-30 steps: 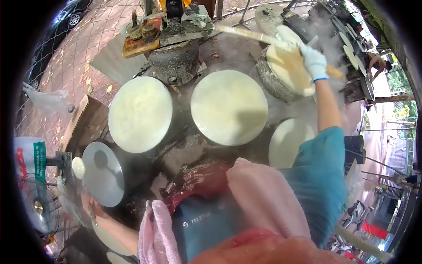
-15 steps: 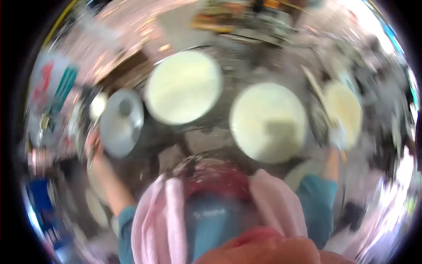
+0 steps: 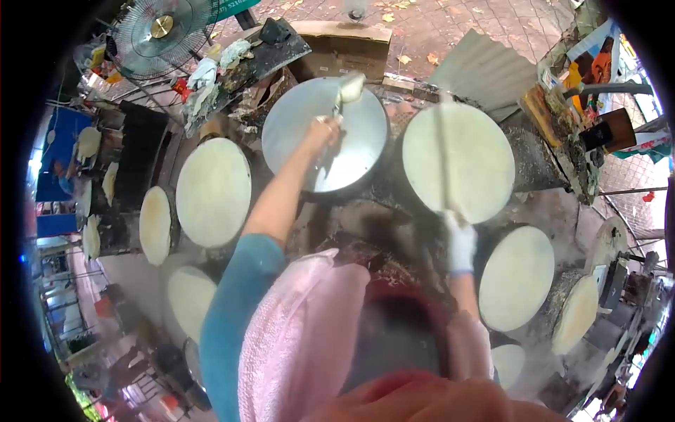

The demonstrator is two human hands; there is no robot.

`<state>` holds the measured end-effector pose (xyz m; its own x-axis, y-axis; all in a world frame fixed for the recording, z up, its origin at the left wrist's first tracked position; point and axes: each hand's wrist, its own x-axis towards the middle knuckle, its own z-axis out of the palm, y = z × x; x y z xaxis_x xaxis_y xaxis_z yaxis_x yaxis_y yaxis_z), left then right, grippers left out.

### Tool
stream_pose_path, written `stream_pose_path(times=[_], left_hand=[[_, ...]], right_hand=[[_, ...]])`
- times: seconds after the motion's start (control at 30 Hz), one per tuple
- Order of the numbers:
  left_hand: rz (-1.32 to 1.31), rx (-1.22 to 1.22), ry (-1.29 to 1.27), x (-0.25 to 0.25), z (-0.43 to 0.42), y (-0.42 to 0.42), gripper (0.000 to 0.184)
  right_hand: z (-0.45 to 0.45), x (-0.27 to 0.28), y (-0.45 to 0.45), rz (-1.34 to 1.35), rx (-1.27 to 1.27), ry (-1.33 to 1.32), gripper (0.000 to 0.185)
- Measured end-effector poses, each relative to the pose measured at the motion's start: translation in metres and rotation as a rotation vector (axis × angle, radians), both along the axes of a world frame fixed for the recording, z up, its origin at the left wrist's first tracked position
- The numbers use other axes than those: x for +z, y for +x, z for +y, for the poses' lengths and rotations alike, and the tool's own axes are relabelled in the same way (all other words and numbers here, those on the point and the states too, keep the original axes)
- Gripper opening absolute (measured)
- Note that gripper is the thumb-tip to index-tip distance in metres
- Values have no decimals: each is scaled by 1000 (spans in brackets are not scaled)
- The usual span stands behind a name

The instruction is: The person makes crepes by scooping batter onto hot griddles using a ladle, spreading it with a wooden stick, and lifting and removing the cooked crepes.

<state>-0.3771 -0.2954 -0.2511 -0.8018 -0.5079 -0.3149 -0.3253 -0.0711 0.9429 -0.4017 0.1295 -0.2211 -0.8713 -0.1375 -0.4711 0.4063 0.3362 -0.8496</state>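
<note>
My left hand [image 3: 323, 133] is closed around the handle of a ladle [image 3: 351, 88] with whitish batter in or on its bowl. The ladle is over the far part of a bare grey round griddle [image 3: 288, 123]. On my right hand [image 3: 460, 243] is a white glove, and its fingers are wrapped round a long thin wooden stick [image 3: 443, 151]. That stick reaches away from me across a pale round flatbread [image 3: 485, 165], which covers the griddle to the right. Whether the stick touches the flatbread I cannot tell.
More pale flatbreads lie around me, such as one at left [image 3: 214, 193] and one at right [image 3: 517, 278]. Beyond the griddles are a cardboard box [image 3: 341, 53], a corrugated sheet [image 3: 485, 70] and a fan [image 3: 162, 28]. A pink towel [image 3: 302, 323] hangs over my chest.
The view has turned and sharpened. My left hand has brought the ladle from beside the bare griddle to above it. The stick in my right hand now crosses a different flatbread.
</note>
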Motion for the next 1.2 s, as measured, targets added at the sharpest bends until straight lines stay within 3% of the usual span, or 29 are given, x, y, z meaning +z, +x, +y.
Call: stream_pose_path(times=[0.1,0.17,0.2,0.3,0.37,0.43,0.5,0.57,0.63,0.67,0.7,0.73,0.8,0.83,0.9,0.93,0.97,1.03,1.07,1.1,1.17,1.2], left_hand=[[-81,-70,-284,-13,-8,8,27],[-78,-70,-852,-30,-23,17,27],[-177,-116,-792,-33,-32,22,31],[-258,-141,-924,-46,-62,38,30],[-153,-34,-944,-45,-83,49,28],[14,122,-938,-36,-98,65,26],[213,264,-830,-11,-111,76,21],[388,380,-830,1,-124,87,19],[317,317,-567,12,-133,110,16],[247,230,-721,10,-136,126,20],[186,149,-877,7,-139,143,25],[199,106,-1225,-11,-140,156,28],[-44,39,-812,7,-119,175,32],[-182,30,-634,16,-109,184,35],[-116,41,-701,3,-97,207,27],[-61,68,-688,0,-92,217,22],[-5,93,-676,17,-85,221,19],[-27,261,-1,59,-62,232,23],[53,338,-21,58,-51,234,31],[35,342,-83,55,-50,239,27],[-17,345,-196,50,-48,253,20],[-64,357,-204,48,-46,257,20]], right_hand=[[-125,-41,8,380,214,267,52],[-186,-34,14,524,307,506,51],[-206,-34,17,446,389,656,57],[-232,-64,30,373,522,919,66],[-231,-69,37,363,521,951,66],[-236,-78,37,374,439,782,57],[-257,-80,47,220,198,219,43],[-279,-81,47,-170,49,-61,36],[-272,-77,38,-130,199,130,37],[-277,-23,38,22,299,390,39],[-261,-33,36,176,262,243,45],[-247,-52,27,187,196,134,47],[-222,-128,12,124,96,-151,50],[-248,-72,18,-155,171,10,44],[-270,-89,27,-288,190,-155,35],[-281,-50,31,-433,240,-88,30],[-280,-55,27,-390,349,-8,33],[-262,-36,11,1,546,236,37],[-251,-31,-1,162,532,121,40],[-242,-25,-11,240,438,34,38],[-225,-79,-47,-28,339,24,39],[-233,-75,-45,-143,476,32,41]])
